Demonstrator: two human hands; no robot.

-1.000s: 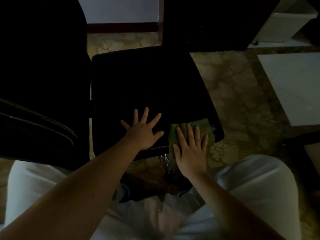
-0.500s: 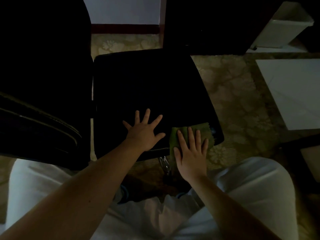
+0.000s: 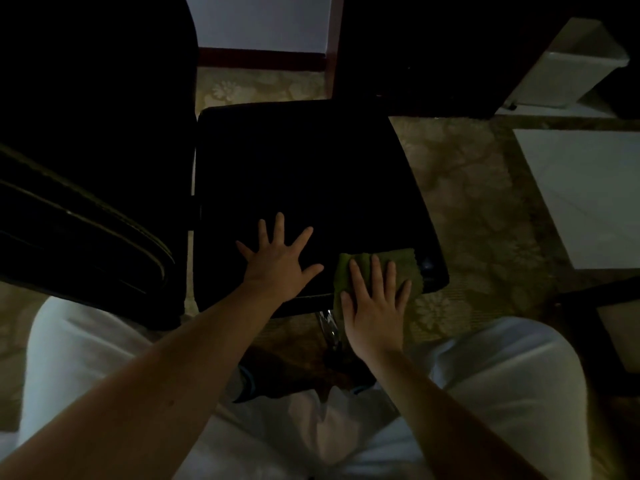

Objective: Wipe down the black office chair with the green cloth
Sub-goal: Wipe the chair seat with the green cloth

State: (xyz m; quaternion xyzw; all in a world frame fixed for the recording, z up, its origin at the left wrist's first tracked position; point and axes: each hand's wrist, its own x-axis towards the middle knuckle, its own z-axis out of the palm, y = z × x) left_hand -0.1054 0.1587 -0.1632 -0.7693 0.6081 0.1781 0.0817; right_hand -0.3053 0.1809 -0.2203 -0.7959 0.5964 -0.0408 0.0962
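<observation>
The black office chair's seat (image 3: 304, 174) fills the middle of the head view, with its dark backrest (image 3: 86, 161) to the left. My left hand (image 3: 280, 261) lies flat on the near part of the seat, fingers spread. A green cloth (image 3: 398, 268) sits on the seat's near right corner. My right hand (image 3: 375, 306) presses flat on the cloth with straight fingers, covering its near half.
Patterned beige carpet (image 3: 478, 209) surrounds the chair. A white bin (image 3: 571, 71) stands at the back right beside dark furniture (image 3: 433, 50). A white board (image 3: 588, 188) lies on the floor at right. The chair's metal column (image 3: 327, 323) shows below the seat, and my knees in white trousers (image 3: 502, 375) are close below.
My right hand and the cloth have stayed at the seat's near right corner with only a slight shift. The left hand has not moved on the seat. The view tilted a little.
</observation>
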